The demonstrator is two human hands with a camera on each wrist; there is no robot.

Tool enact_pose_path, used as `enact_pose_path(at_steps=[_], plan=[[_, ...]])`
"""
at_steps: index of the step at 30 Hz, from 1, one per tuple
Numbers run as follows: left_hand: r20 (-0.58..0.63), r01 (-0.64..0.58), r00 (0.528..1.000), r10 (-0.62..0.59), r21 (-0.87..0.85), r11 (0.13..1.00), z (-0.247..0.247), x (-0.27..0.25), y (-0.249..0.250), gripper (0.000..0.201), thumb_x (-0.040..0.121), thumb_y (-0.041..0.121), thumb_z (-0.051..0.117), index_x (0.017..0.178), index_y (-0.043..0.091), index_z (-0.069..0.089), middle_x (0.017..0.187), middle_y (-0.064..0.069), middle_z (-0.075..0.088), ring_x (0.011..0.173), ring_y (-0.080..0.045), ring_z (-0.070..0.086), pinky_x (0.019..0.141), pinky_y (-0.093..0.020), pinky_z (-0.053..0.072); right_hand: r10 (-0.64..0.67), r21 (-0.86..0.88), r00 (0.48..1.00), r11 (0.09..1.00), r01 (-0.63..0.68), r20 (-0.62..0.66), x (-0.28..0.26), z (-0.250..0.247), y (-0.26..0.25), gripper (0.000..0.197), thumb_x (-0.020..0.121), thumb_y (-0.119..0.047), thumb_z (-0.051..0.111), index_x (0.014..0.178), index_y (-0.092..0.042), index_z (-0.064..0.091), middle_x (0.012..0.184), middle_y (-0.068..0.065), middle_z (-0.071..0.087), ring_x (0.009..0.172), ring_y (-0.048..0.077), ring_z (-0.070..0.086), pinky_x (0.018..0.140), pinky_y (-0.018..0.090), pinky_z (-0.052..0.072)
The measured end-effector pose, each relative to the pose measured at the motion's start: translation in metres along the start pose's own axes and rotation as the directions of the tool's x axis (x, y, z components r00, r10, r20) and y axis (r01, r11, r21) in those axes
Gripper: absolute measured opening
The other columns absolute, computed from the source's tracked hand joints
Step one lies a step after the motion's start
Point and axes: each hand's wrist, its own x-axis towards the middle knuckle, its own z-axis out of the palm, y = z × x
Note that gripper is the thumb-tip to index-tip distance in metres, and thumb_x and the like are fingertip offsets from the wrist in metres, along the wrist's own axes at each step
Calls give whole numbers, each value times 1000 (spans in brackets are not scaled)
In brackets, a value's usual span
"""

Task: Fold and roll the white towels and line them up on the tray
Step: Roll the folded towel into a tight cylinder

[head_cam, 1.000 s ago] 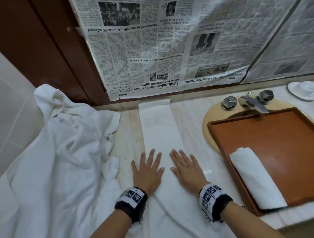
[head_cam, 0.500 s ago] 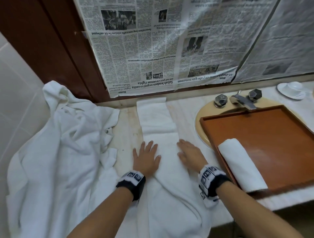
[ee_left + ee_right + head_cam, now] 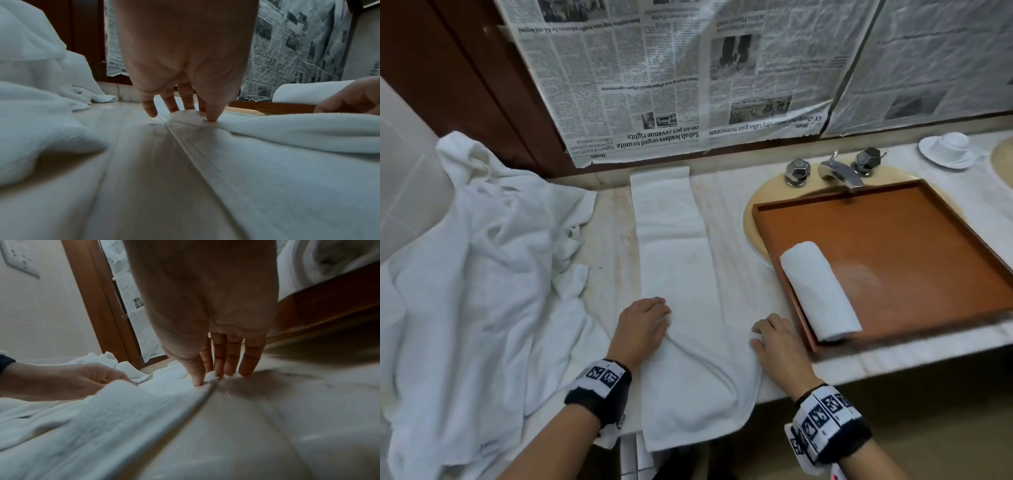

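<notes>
A long folded white towel strip (image 3: pixel 671 240) lies on the marble counter, running from the wall to the front edge, where its near end hangs over. My left hand (image 3: pixel 650 315) pinches the strip's left edge between thumb and curled fingers (image 3: pixel 211 116). At the strip's right edge, my right hand (image 3: pixel 767 334) pinches a small fold of cloth (image 3: pixel 211 376). The cloth between the hands is bunched into soft ridges (image 3: pixel 287 138). One rolled white towel (image 3: pixel 818 291) lies at the near left of the brown tray (image 3: pixel 911 240).
A heap of loose white towels (image 3: pixel 482 274) covers the counter's left side. The tray sits over the sink, under the tap (image 3: pixel 839 171). A white cup and saucer (image 3: pixel 948 150) stand at the far right. Newspaper covers the wall behind.
Both hands lay flat on the strip a second ago. They have slid apart and back to its two edges, and their fingers have curled onto the cloth.
</notes>
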Motion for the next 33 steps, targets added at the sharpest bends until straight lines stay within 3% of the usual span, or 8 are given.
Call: enact_pose_path(at_steps=[4,6,10,12,19,24,29,33], plan=[[-9,1,1000,-2,-14,1000,-6,5,8,19,93,27,56,96,16,72,111,2,69,103,-27,62,85,-38,52,23,45,1000,999,-23,8,-3,-5,-4,6,96,-19,53,99,-15,56,104,0,55,98,19,49,85,33,44],[12,21,1000,-21,-21,1000,-8,8,10,9,94,20,62,97,17,70,110,4,67,103,-25,60,84,-38,50,43,134,999,990,-44,13,-9,-14,-8,5,97,-21,52,93,-18,52,91,-3,57,85,17,52,76,34,47],[40,24,999,-22,-71,997,-9,8,5,6,94,20,60,96,21,65,103,8,65,97,-21,59,84,-39,49,3,274,1000,962,1,-13,-36,-33,-27,8,95,-25,57,88,-22,53,73,-8,57,67,9,54,61,30,48],[37,2,999,2,-104,995,-10,5,4,5,93,20,59,94,20,64,100,9,63,95,-19,58,83,-39,49,-38,309,999,950,47,-35,-56,-39,-42,8,95,-27,59,89,-24,54,74,-10,57,68,9,54,61,25,46],[68,9,998,2,-160,987,-17,-14,1,7,90,12,61,91,18,64,98,5,64,97,-21,57,84,-36,46,-139,316,988,936,155,-73,-115,-22,-106,10,95,-33,56,91,-24,54,76,-9,54,69,10,53,62,26,47],[87,11,996,4,-166,986,-25,-25,-9,21,81,-4,57,90,12,67,100,2,65,98,-23,58,78,-25,35,-187,270,982,947,175,19,-139,9,-143,12,97,-33,55,90,-28,47,78,-13,48,66,3,45,58,11,29],[127,19,992,3,-174,985,-27,-32,-16,27,81,-10,52,91,8,69,115,-3,65,109,-22,60,85,-22,37,-177,204,976,967,149,128,-145,47,-165,10,97,-31,51,93,-25,43,89,-8,50,79,11,48,67,25,35],[131,28,991,0,-211,977,-28,-36,-16,30,82,-10,49,97,4,70,127,-6,62,118,-22,59,97,-22,38,-179,160,970,975,154,162,-144,66,-177,9,98,-31,49,98,-23,45,90,-8,46,79,11,44,64,24,34]])
